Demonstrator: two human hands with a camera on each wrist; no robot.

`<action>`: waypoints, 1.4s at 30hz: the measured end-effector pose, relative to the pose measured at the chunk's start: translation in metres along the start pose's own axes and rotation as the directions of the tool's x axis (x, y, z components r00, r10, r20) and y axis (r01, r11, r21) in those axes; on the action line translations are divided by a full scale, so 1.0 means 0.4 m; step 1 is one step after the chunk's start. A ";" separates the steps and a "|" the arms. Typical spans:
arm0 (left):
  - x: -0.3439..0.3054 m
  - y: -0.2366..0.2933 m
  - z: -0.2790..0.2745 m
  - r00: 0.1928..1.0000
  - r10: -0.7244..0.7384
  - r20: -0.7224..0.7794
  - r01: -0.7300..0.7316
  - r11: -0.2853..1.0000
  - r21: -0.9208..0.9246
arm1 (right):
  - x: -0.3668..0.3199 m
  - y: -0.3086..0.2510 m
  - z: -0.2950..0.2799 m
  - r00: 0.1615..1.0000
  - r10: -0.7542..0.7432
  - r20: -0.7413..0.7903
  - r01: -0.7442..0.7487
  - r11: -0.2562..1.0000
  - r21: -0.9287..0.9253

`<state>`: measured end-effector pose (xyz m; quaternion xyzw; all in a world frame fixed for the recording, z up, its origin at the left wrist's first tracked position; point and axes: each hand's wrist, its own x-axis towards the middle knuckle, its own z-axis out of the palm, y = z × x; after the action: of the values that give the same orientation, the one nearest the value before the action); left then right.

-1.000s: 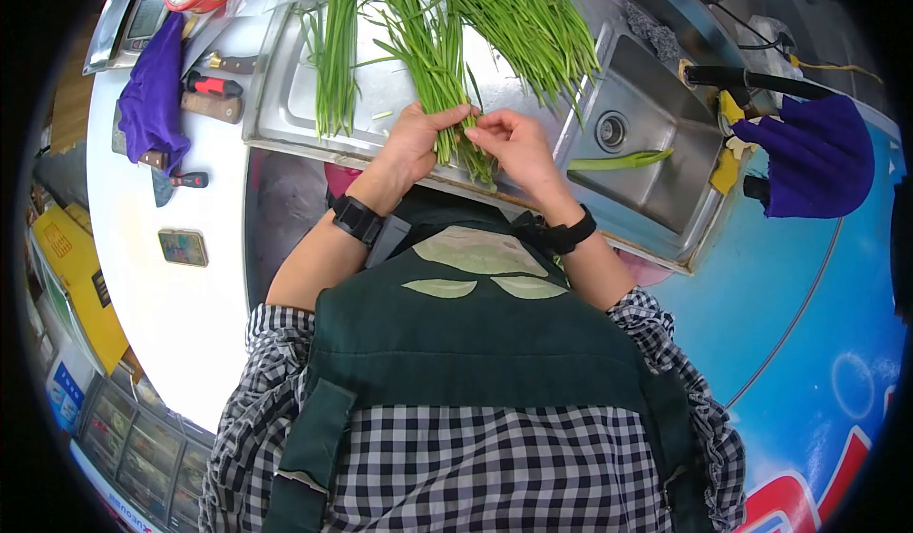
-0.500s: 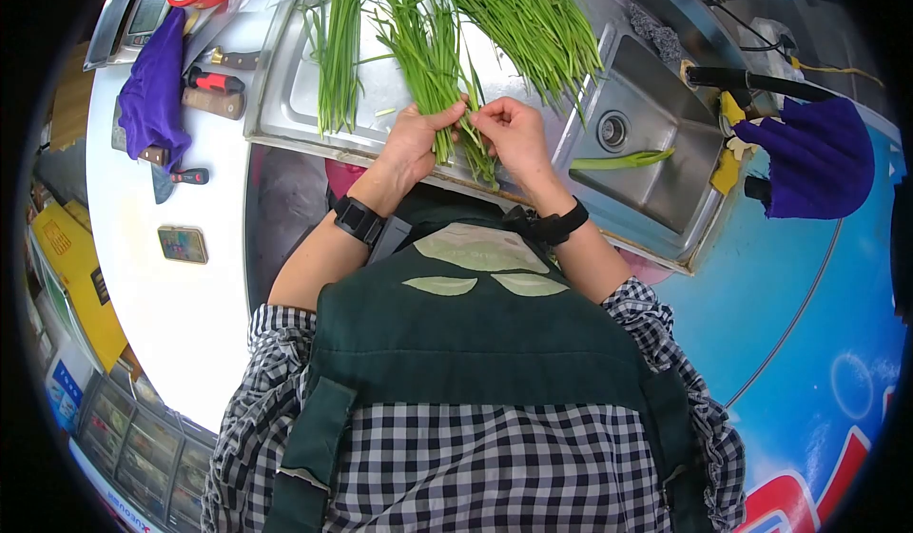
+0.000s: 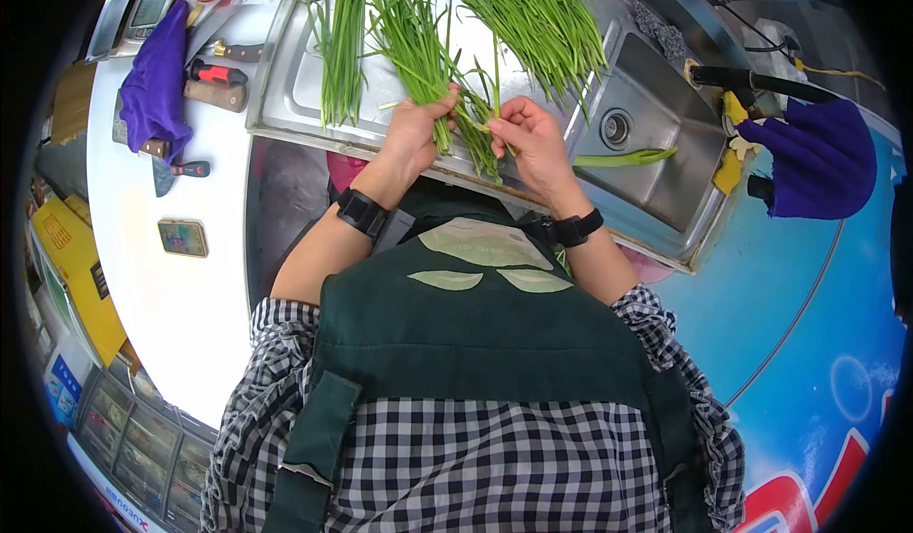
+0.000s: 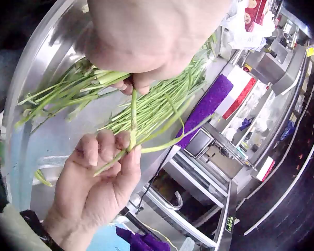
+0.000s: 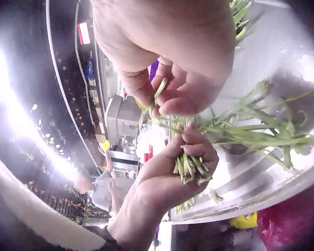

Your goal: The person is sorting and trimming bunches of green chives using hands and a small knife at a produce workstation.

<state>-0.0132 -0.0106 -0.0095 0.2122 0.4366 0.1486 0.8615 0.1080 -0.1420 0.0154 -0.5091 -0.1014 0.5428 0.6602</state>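
Note:
My left hand [image 3: 412, 134] grips a bunch of garlic chives [image 3: 407, 38] near its base, over the steel drainboard's front edge. Their pale stem ends [image 5: 187, 166] poke out of its fist in the right wrist view. Between the thumb and fingers of my right hand [image 3: 534, 148] a single chive stalk [image 4: 134, 117] is pinched; in the left wrist view it spans from one hand to the other. Loose chive leaves [image 3: 482, 150] lie on the drainboard between and below the hands.
A larger chive pile [image 3: 533, 24] and a smaller bundle [image 3: 339, 72] lie on the drainboard [image 3: 297, 86]. To the right is the sink basin [image 3: 656, 167] holding one green stalk [image 3: 628, 158]. Knives [image 3: 217, 96], a purple cloth [image 3: 157, 86] and a phone [image 3: 183, 238] lie on the left counter.
My right hand has moved right and slightly down, away from the left hand, drawing a chive stalk out sideways. The left hand keeps its grip on the bunch.

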 end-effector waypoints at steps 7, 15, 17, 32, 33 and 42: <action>-0.001 0.033 -0.023 0.999 -0.017 -0.033 0.018 0.999 0.034 | -0.010 -0.034 -0.054 0.993 -0.011 -0.114 -0.015 0.973 -0.229; -0.012 0.023 -0.018 0.997 -0.053 0.047 0.053 0.999 -0.004 | -0.010 -0.034 -0.038 0.884 -0.455 -0.109 0.199 0.576 -0.793; -0.014 0.018 -0.018 0.997 -0.050 0.059 0.051 0.999 -0.008 | -0.010 -0.033 -0.035 0.855 -0.517 -0.039 0.263 0.497 -0.827; -0.038 0.013 0.003 0.976 -0.137 0.172 0.137 0.990 0.010 | 0.010 -0.050 0.027 0.978 -0.083 -0.193 0.126 0.968 0.219; -0.038 0.014 0.005 0.974 -0.131 0.183 0.132 0.991 0.006 | 0.012 -0.042 0.030 0.986 -0.069 -0.153 0.102 0.969 0.223; -0.037 0.020 0.012 0.962 -0.131 0.240 0.139 0.990 -0.014 | 0.021 0.009 0.069 0.995 0.042 -0.085 -0.054 0.989 -0.136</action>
<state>-0.0185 -0.0112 0.0073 0.1851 0.3409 0.0696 0.9191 0.0900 -0.1201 0.0221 -0.5775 -0.0993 0.5291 0.6138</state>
